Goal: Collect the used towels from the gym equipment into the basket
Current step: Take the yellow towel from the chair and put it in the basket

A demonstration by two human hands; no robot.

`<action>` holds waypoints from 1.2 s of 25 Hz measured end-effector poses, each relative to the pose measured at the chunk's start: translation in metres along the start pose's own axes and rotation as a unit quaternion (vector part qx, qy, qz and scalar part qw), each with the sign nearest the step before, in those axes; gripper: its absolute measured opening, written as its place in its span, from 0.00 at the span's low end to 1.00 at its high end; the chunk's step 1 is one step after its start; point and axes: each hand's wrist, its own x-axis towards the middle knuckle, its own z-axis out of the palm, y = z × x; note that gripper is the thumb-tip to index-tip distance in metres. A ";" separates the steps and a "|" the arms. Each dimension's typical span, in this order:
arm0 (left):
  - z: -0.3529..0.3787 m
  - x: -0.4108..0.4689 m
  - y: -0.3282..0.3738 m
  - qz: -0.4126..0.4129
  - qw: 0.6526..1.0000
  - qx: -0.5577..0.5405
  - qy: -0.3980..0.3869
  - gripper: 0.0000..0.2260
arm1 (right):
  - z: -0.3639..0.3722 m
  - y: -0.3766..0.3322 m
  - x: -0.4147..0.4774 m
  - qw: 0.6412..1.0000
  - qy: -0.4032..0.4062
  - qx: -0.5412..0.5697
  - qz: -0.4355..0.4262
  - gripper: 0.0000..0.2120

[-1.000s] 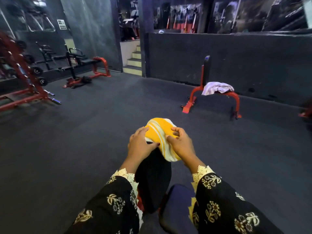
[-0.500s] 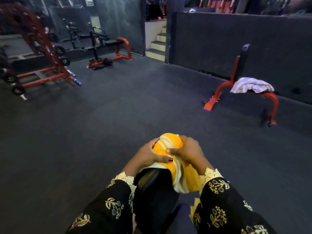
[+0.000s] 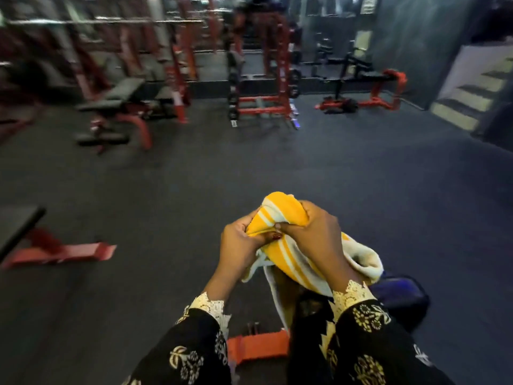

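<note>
A yellow towel [image 3: 280, 212] with white stripes is bunched up in front of me, and both hands grip it. My left hand [image 3: 238, 243] holds its left side with the thumb on top. My right hand [image 3: 313, 234] clutches its right side, and the rest of the cloth hangs down below my right wrist. No basket is in view.
A red bench foot [image 3: 256, 348] and a dark blue pad [image 3: 399, 295] lie right beneath my arms. Another bench base [image 3: 61, 252] is at the left. Red weight racks [image 3: 261, 79] and benches [image 3: 119, 107] line the mirrored far wall. Steps [image 3: 472, 95] rise at the right.
My view has swung left, so the red bench with the white towel has left the frame. The yellow towel has come off the dark pad and hangs looser in my hands.
</note>
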 end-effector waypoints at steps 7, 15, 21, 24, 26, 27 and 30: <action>-0.239 -0.116 0.011 -0.015 0.967 0.006 0.256 0.20 | 0.170 -0.175 -0.075 0.959 -0.218 0.076 -0.166 0.22; -0.487 -0.315 0.024 0.001 0.886 0.047 0.462 0.21 | 0.354 -0.373 -0.262 0.862 -0.377 0.157 -0.301 0.23; -0.616 -0.453 0.025 -0.006 0.807 0.099 0.582 0.21 | 0.447 -0.481 -0.398 0.781 -0.478 0.193 -0.353 0.26; -0.663 -0.514 0.022 -0.020 0.761 0.149 0.631 0.23 | 0.490 -0.521 -0.455 0.721 -0.552 0.203 -0.366 0.30; -0.694 -0.551 0.017 -0.032 0.733 0.159 0.661 0.24 | 0.520 -0.545 -0.492 0.662 -0.629 0.227 -0.338 0.36; -0.710 -0.570 0.015 -0.035 0.720 0.161 0.674 0.25 | 0.536 -0.558 -0.511 0.628 -0.673 0.234 -0.313 0.40; -0.766 -0.628 0.008 -0.022 0.695 0.143 0.704 0.26 | 0.588 -0.605 -0.570 0.548 -0.762 0.241 -0.246 0.49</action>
